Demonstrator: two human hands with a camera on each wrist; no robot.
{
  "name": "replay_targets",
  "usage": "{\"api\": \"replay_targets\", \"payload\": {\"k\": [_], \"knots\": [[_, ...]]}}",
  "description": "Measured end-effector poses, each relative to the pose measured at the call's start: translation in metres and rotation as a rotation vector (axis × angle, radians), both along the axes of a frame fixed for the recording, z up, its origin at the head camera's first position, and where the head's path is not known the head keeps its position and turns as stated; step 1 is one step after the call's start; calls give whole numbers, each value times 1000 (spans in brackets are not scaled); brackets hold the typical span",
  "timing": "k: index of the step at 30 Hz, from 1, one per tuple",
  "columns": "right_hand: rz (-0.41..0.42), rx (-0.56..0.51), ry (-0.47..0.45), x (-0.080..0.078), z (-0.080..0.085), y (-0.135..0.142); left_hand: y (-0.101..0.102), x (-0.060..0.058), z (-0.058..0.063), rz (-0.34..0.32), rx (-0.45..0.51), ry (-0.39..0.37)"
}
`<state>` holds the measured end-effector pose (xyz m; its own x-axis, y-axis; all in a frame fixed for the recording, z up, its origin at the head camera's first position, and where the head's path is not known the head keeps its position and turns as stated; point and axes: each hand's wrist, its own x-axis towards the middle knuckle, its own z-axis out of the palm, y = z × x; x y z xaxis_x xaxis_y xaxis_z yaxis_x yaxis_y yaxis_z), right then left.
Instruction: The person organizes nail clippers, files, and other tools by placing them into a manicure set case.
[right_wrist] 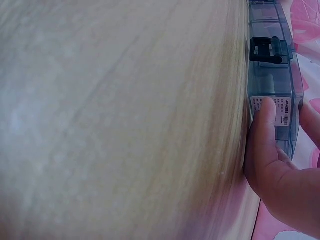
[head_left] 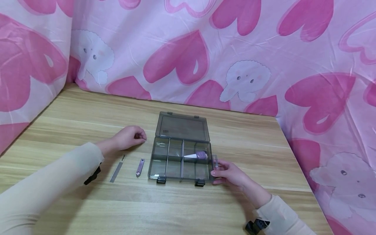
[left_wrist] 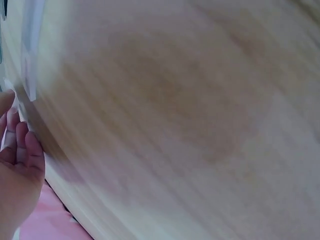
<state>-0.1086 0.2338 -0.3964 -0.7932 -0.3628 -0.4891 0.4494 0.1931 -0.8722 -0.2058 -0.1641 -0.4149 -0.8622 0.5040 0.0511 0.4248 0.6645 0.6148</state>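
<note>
The grey see-through compartment box (head_left: 181, 164) lies on the table with its lid (head_left: 182, 126) folded back. A nail polish bottle (head_left: 201, 155), purple with a white cap, lies inside. My right hand (head_left: 232, 174) grips the box's right front corner, its thumb on a white label (right_wrist: 282, 117). A small clear piece (head_left: 215, 159) shows beside those fingers. Left of the box, my left hand (head_left: 129, 138) curls, thumb and fingertips pinching a small pale, see-through piece (left_wrist: 8, 86), mostly hidden. Nearer lie purple nail clippers (head_left: 140, 167) and a nail file (head_left: 116, 172) in a clear sleeve.
The wood-grain table (head_left: 117, 209) meets a pink heart-patterned cloth (head_left: 176, 58) at the back and both sides. Two dark latches (head_left: 200, 182) stick out from the box's front edge. Black wrist straps (head_left: 257, 226) sit over the sleeves.
</note>
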Motion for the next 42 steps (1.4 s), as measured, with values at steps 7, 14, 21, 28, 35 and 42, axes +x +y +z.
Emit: {"api": "replay_targets", "payload": {"k": [7,14,21,28,35,42], "knots": [[3,3,-2,0,1,0,-3,2,4,-8,43,-7],[10,-3,-1,0,1,0,-8,2,7,25,63,-48],[14,-5,-7,0,1,0,-12,2,9,42,88,-62],[20,-6,-6,-1,1,1,-13,3,16,94,144,-68],[13,2,-14,0,2,0,-7,6,27,173,229,-152],[18,8,-24,-1,4,0,5,9,36,169,258,-198]]}}
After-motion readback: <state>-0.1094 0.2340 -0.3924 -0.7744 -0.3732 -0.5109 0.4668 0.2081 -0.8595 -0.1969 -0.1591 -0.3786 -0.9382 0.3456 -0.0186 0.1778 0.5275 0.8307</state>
